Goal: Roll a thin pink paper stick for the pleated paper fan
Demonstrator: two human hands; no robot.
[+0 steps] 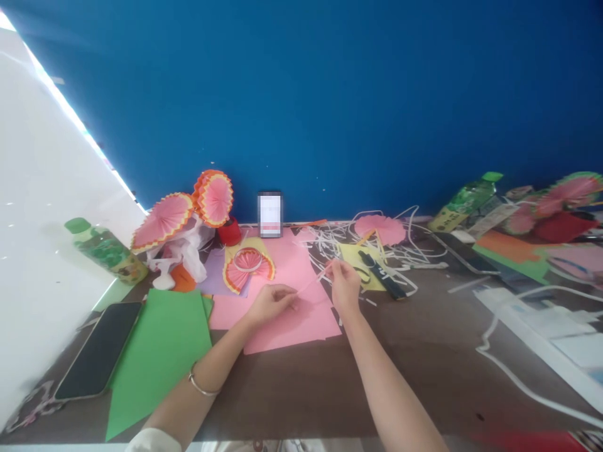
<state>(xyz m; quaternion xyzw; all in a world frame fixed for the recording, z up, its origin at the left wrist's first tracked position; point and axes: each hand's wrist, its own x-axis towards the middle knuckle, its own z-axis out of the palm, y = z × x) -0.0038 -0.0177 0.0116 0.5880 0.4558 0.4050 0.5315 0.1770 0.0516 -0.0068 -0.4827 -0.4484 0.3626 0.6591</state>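
Note:
A thin pale strip (309, 287) stretches between my two hands above overlapping sheets of pink paper (292, 329). My left hand (273, 304) pinches its lower end, close to the paper. Slightly higher, the fingertips of my right hand (345, 284) close on the other end. Just beyond my left hand lies a pleated pink paper fan (238, 276) with an orange and yellow edge, and a ring-shaped roll (248, 259) rests on it. To the right of my right hand are a yellow sheet (348, 254) and a black cutter-like tool (382, 275).
Loose white strips (325, 242) and a scalloped pink paper piece (380, 230) lie at the back. A small phone (270, 215) stands upright against the blue wall. Green paper (160, 358), a dark phone (101, 351) and a bottle (106, 251) are at left; a white cable (499, 367) runs at right.

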